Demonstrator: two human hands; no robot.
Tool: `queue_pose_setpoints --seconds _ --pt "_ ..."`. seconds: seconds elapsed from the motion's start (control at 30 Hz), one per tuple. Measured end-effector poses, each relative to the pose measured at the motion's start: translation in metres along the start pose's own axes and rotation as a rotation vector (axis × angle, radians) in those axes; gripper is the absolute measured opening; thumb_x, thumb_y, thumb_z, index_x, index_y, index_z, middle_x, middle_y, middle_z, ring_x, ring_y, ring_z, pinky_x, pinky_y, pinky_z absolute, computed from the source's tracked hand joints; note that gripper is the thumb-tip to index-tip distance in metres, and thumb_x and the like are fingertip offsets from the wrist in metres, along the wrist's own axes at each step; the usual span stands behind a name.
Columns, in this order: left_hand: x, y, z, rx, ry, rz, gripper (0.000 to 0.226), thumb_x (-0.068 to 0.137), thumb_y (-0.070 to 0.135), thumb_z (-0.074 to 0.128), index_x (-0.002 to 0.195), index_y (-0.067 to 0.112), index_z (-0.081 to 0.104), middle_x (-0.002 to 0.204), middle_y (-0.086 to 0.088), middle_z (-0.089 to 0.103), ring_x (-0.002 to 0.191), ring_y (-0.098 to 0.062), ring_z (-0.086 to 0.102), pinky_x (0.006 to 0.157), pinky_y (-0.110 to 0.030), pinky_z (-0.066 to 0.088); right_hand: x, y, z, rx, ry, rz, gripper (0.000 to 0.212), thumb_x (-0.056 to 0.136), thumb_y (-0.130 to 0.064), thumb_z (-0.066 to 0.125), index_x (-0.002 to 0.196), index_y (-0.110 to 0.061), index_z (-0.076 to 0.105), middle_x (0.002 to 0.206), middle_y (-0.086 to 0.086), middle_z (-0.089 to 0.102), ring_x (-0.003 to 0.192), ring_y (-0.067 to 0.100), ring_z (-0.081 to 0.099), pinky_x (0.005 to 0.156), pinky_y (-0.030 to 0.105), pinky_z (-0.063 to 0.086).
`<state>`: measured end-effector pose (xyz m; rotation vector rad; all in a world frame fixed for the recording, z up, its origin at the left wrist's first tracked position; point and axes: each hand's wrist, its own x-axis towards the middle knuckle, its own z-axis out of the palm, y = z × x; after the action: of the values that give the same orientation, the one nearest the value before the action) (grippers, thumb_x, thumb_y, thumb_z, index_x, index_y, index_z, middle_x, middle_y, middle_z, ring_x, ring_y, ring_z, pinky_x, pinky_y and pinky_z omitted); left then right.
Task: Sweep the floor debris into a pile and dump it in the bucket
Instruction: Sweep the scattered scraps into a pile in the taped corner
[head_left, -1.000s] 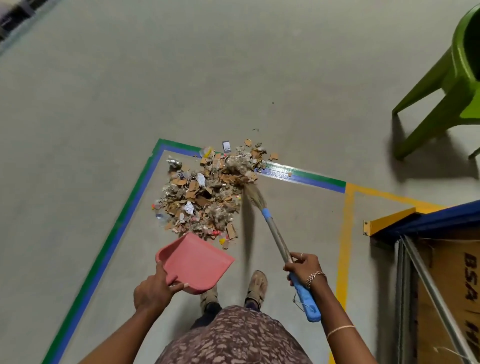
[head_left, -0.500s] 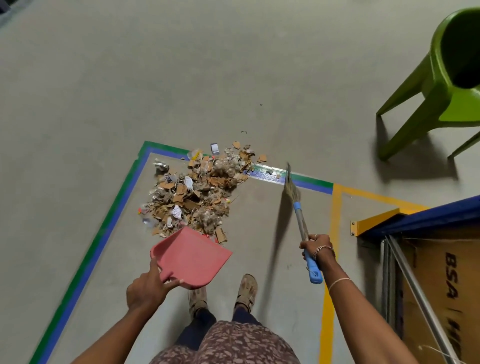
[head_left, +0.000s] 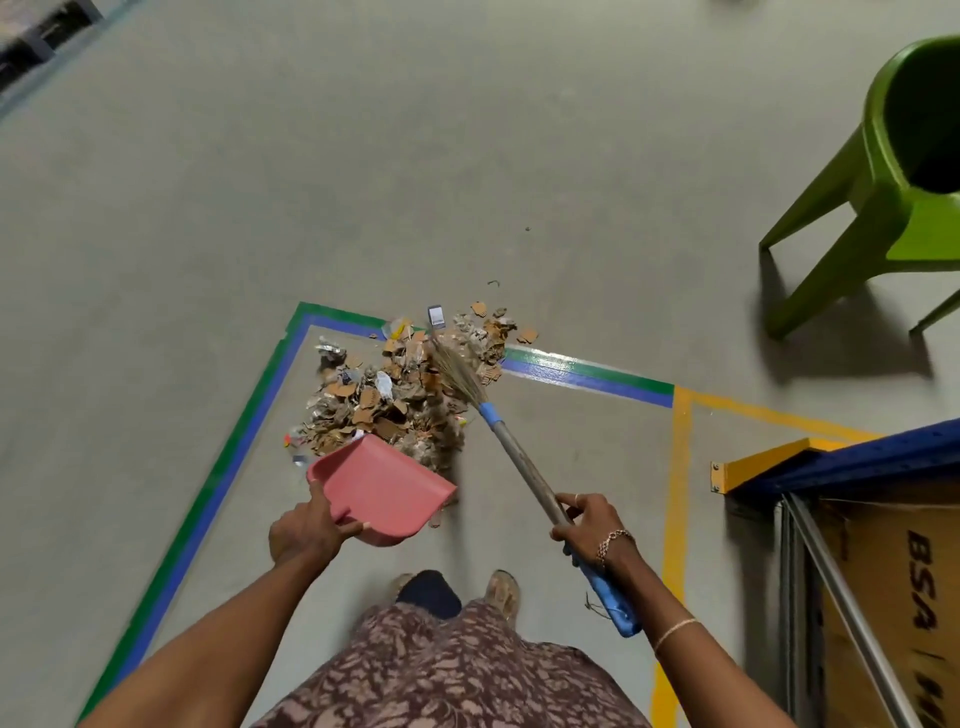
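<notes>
From the head view, the left hand (head_left: 310, 530) curls its fingers round the pink dustpan (head_left: 387, 491) at the near edge of the debris pile (head_left: 382, 402) in the taped corner of the floor (head_left: 363, 156), the right hand (head_left: 589, 525) wraps its fingers round the broom (head_left: 519, 460), and a hard stroke could scatter scraps past the pan.

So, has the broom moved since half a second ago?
Yes. The broom swung left: its bristles were over the tape and now lie on the pile.
</notes>
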<state>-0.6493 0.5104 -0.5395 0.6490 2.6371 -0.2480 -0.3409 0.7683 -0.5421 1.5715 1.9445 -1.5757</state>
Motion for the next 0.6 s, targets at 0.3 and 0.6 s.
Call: queue_pose_setpoints --seconds 0.3,0.6 --pt "0.035 0.065 -0.007 -0.077 -0.027 0.055 0.12 0.069 0.083 0.063 0.157 0.021 0.01 0.104 0.003 0.073 0.089 -0.024 0.071 0.057 -0.029 0.043 0.021 0.005 -0.088 -0.038 0.186 -0.058 0.064 0.075 0.002 0.076 0.135 -0.014 0.061 0.094 0.01 0.067 0.049 0.023 0.065 0.04 0.032 0.052" --pt "0.079 0.137 0.001 -0.271 -0.094 -0.019 0.103 0.068 0.08 0.068 0.147 0.027 0.028 0.122 0.004 0.069 0.108 -0.027 0.067 0.067 -0.032 0.047 0.174 0.022 -0.148 -0.065 0.34 0.237 0.037 0.066 -0.01 0.075 0.103 -0.007 0.074 0.062 0.011 0.069 0.056 0.03 0.069 0.056 0.048 0.06"
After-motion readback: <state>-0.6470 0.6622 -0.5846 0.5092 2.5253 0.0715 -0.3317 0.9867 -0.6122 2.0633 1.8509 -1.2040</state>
